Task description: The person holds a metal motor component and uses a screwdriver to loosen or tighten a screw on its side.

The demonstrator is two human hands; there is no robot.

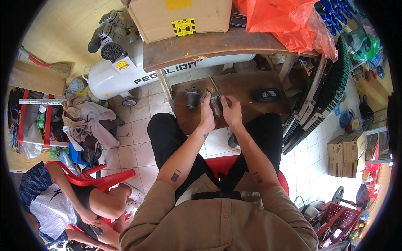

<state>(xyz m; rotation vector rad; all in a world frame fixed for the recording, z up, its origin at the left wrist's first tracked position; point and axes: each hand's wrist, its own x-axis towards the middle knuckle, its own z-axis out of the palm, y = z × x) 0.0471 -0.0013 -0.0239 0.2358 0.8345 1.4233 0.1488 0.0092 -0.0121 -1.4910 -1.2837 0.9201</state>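
Over the low brown wooden bench (238, 83), my left hand (207, 115) is closed along one side of a grey metal machine part (215, 105) with a rounded, cylindrical body. My right hand (232, 112) has its fingers curled against the part's other side. From behind the part a thin rod (213, 83) sticks out toward the far side; I cannot make out whether it is attached. Just left of my left hand stands a dark, motor-like cylinder (193, 98). A flat black case (266, 94) lies to the right of my hands.
Behind the bench is a white air compressor tank (125, 79). A higher shelf (188, 54) carries a cardboard box (180, 19) and a red plastic bag (276, 19). Black ribbed strips (318, 96) lean at the right. A seated person (63, 201) is at lower left, beside cloths (90, 121).
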